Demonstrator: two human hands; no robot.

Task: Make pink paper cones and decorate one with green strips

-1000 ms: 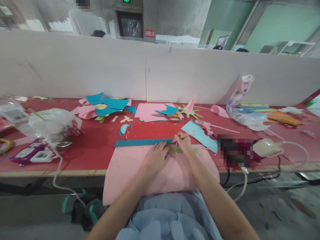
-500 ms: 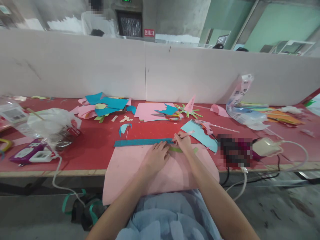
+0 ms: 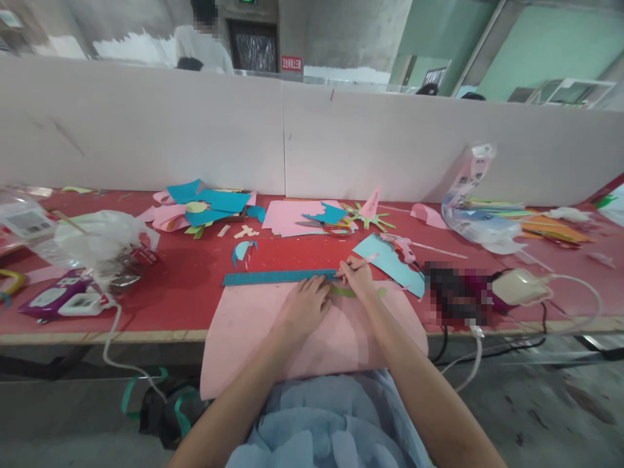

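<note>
The ruler (image 3: 273, 278) is blue, long and straight; hands (image 3: 308, 304) touch it.

A craft workshop — bare concrete wall (image 3: 346, 39), long red worktable (image 3: 190, 305), paper scraps (image 3: 221, 201).

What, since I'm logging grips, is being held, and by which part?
The right hand grips a slim pink stick near its lower end; the left hand lies flat, fingertips at the ruler.

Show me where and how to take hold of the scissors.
Grip the scissors by the red handle loops, probably best from the near side, slightly right: the loops lie at the right end, while the blades point left, with a blue paper scrap just behind.
</note>
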